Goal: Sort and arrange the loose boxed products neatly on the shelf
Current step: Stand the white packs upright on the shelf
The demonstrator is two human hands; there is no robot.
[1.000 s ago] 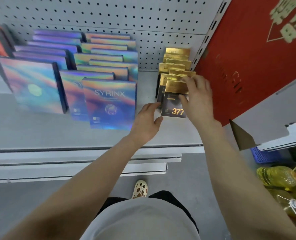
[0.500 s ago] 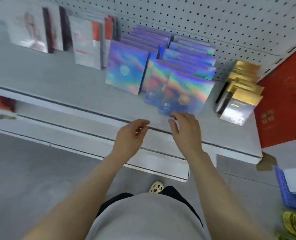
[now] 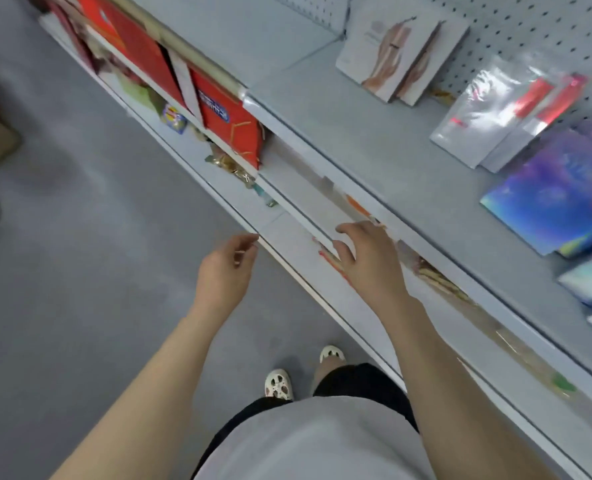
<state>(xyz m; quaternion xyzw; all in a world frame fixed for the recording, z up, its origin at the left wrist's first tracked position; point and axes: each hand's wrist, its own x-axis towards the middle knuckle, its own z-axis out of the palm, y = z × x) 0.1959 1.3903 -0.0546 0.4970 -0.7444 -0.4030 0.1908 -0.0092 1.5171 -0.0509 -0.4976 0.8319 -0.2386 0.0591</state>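
Note:
Both my hands hang free in front of the grey shelf (image 3: 374, 140), holding nothing. My left hand (image 3: 223, 271) hovers over the floor by the lower shelf edge, fingers loosely curled. Over the lower shelf edges, my right hand (image 3: 367, 261) has its fingers spread and relaxed. On the shelf stand white boxes with a hand picture (image 3: 388, 53), clear-wrapped white and red boxes (image 3: 495, 116) and iridescent blue-purple boxes (image 3: 550, 195) at the far right. The view is tilted and blurred.
Red boxes (image 3: 228, 116) and small loose packets (image 3: 232, 168) sit on a lower shelf at the upper left. A pegboard back wall (image 3: 529, 32) runs behind the top shelf. Grey floor (image 3: 80, 237) lies to the left; my feet stand close to the shelf base.
My view has swung left along the shelf; the gold boxes are out of sight. My right hand left the gold box and both hands dropped below the shelf edge, holding nothing.

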